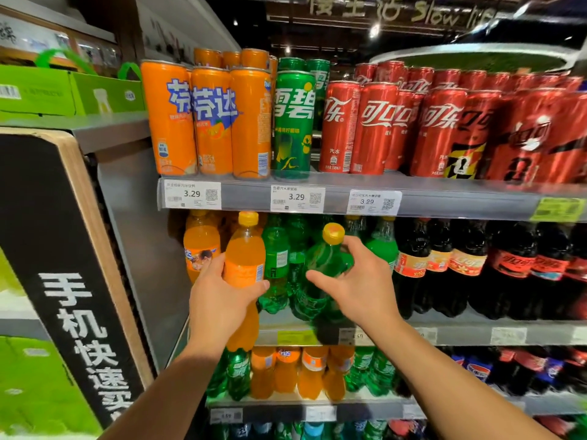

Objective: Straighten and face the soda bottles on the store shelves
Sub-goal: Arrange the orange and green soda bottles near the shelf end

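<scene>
My left hand [222,296] grips an orange soda bottle [244,258] with a yellow cap, held upright in front of the middle shelf [444,333]. My right hand [355,281] wraps around a green soda bottle [327,262] with a yellow cap; that bottle tilts left and toward me. Behind them stand more green bottles [276,258] and another orange bottle [200,249]. Dark cola bottles [460,265] with red labels fill the shelf to the right.
The shelf above carries orange cans [209,122], a green can [293,122] and red cola cans [413,128], with price tags [297,198] on its edge. A lower shelf holds several mixed bottles [301,373]. A black sign panel [70,265] stands at the left.
</scene>
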